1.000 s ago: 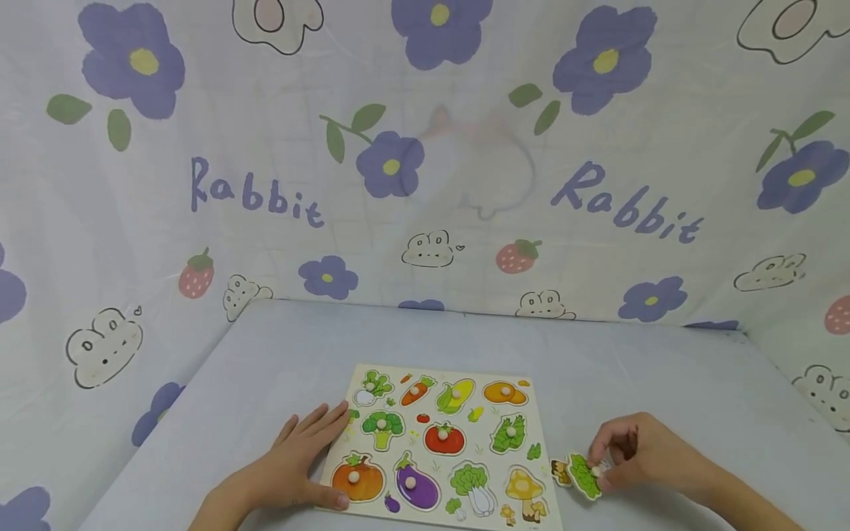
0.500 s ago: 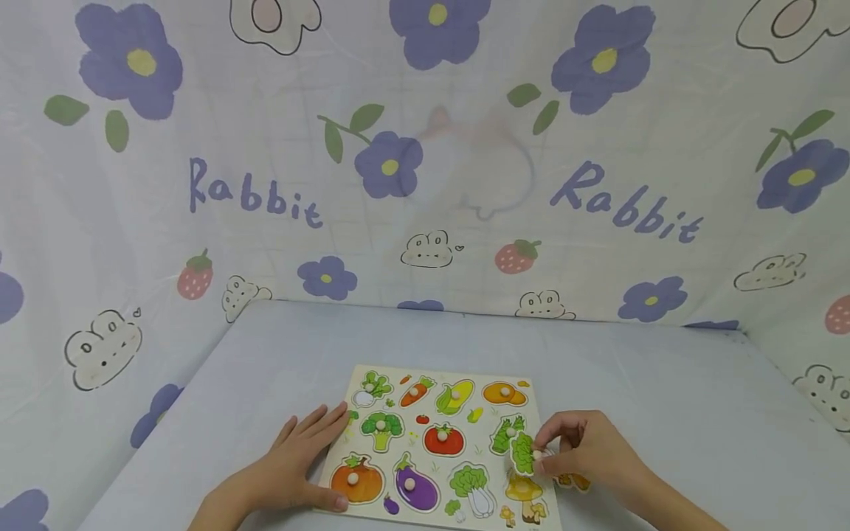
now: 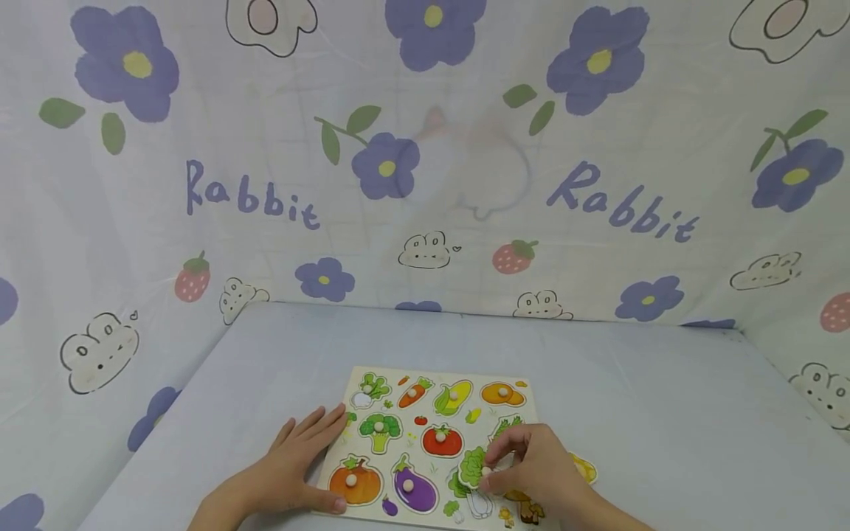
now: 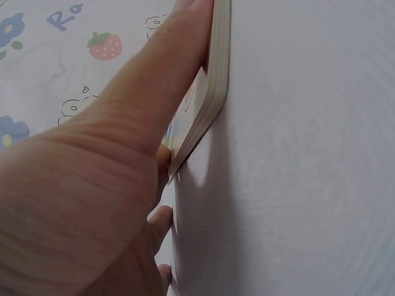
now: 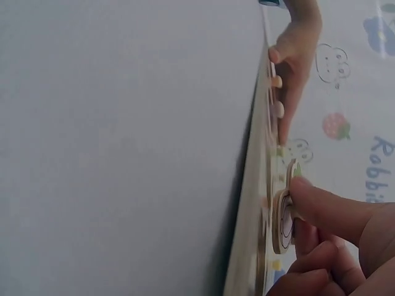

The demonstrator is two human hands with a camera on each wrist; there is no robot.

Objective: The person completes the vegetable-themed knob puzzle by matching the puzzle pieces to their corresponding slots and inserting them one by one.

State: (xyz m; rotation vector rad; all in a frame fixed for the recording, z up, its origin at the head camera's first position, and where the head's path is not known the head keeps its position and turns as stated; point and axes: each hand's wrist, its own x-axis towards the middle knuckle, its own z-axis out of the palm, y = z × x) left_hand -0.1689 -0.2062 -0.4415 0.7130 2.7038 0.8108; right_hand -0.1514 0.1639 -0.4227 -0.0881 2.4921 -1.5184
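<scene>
On the table lies a wooden vegetable peg puzzle board [image 3: 473,435]. My left hand [image 3: 292,464] rests along its left side, fingers spread flat and thumb on the front left corner. In the left wrist view the thumb lies along the board's edge [image 4: 217,80]. My right hand [image 3: 531,472] pinches the knob of a leafy green cabbage puzzle piece [image 3: 473,467]. That piece is tilted over the board's lower right, overlapping the printed cabbage space [image 3: 479,505]. The right wrist view shows the cabbage piece [image 5: 282,222] edge-on by the thumb.
Knobbed pieces sit in the board, among them a pumpkin [image 3: 365,487], an eggplant [image 3: 418,490] and a tomato [image 3: 441,440]. A loose piece with yellow [image 3: 584,468] lies right of the board, partly hidden by my right hand. A patterned curtain [image 3: 425,206] hangs behind the table.
My right hand has carried the cabbage piece leftward from beside the board to over its lower right part. The loose yellow piece stays on the table. My left hand keeps its place.
</scene>
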